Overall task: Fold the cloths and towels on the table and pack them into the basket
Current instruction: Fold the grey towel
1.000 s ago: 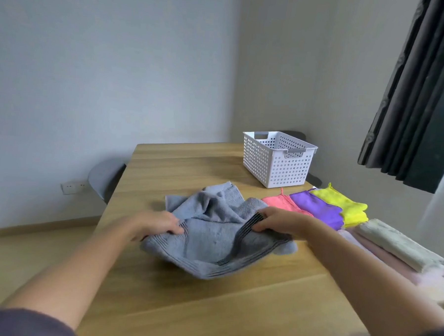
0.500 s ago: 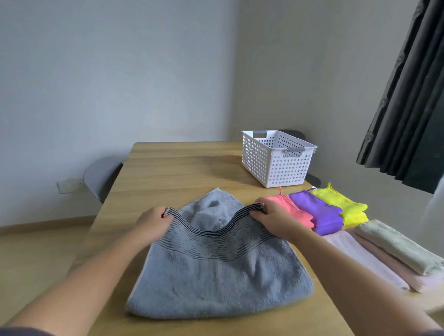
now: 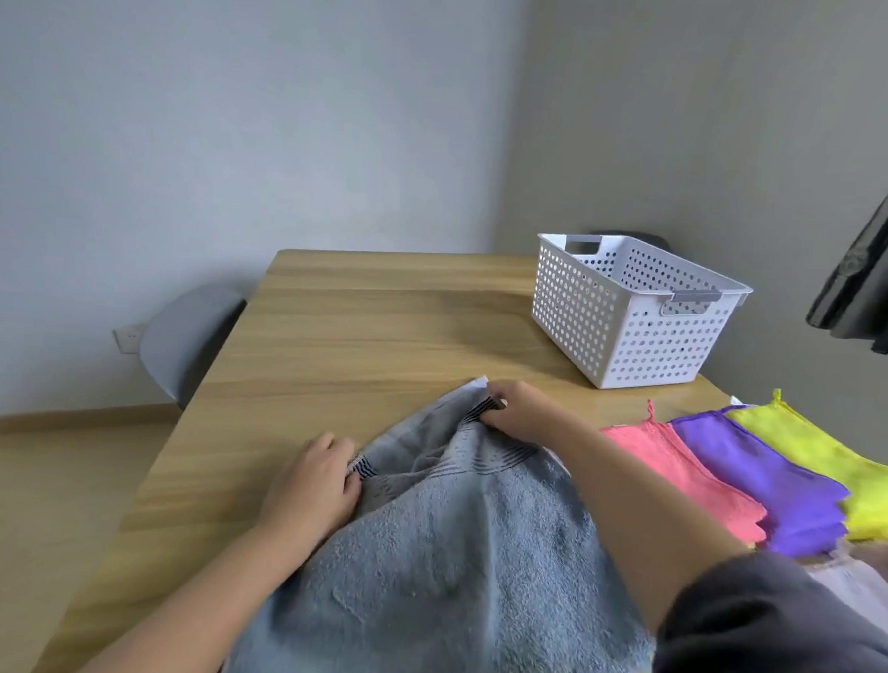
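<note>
Fingers of your left hand, right hand pinch towel edge; fold seemingly unfinished, basket looks empty, cloths waiting.

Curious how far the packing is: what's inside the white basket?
Inside the white basket only bare perforated walls show; nothing rises above the rim. The near wall hides its floor, so something flat could lie there unseen.

Soft, even daylight fills the room, neither harsh nor dim; the left wall reads brighter than the one behind the basket. The table carries a faint sheen and only weak, diffuse shadows. The wide lens bows the table's edges and tilts the curtain. The towel and the near sleeve look smeared and soft.
</note>
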`<state>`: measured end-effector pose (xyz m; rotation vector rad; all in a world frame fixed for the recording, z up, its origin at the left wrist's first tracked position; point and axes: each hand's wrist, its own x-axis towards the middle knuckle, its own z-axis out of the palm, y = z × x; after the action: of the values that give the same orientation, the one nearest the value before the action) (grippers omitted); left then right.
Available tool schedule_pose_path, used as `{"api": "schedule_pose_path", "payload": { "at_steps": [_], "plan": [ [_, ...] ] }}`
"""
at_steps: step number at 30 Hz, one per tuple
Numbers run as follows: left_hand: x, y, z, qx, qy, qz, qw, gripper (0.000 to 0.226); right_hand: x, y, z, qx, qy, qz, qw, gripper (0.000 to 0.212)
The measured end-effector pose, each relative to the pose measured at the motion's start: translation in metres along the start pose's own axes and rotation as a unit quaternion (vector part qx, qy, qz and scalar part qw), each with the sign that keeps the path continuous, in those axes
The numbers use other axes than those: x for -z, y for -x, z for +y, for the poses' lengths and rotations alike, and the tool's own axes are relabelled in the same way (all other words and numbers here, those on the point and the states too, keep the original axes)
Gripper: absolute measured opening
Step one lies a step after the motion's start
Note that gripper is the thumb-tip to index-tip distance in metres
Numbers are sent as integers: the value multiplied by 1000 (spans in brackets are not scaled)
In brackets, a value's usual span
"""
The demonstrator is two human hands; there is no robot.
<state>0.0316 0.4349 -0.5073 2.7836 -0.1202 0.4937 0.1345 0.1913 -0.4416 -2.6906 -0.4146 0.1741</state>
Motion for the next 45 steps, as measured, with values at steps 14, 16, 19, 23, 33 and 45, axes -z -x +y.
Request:
{"api": "schedule_pose_path", "payload": {
  "at_steps": [14, 16, 19, 23, 33, 45],
  "plan": [
    [4, 3, -11, -81, 9, -15, 997, 14, -8, 25, -1, 16, 138, -151, 979, 39],
    [13, 17, -3, -55, -8, -34, 998, 29, -14, 55, -2, 7, 166, -157, 973, 46],
    [25, 45, 4, -49, -18, -55, 997, 39, -21, 106, -7, -13, 221, -167, 961, 52],
    [43, 91, 8, -86, -18, -79, 993, 37, -26, 175, -13, -26, 216, -184, 959, 47],
    [62, 144, 22, -40, 36, -21, 998, 13, -12, 238, 14, -102, -156, 7, 982, 12],
    [81, 142, 20, -79, -138, -150, 976, 13, -24, 228, 24, 11, 237, 27, 971, 28]
  ]
}}
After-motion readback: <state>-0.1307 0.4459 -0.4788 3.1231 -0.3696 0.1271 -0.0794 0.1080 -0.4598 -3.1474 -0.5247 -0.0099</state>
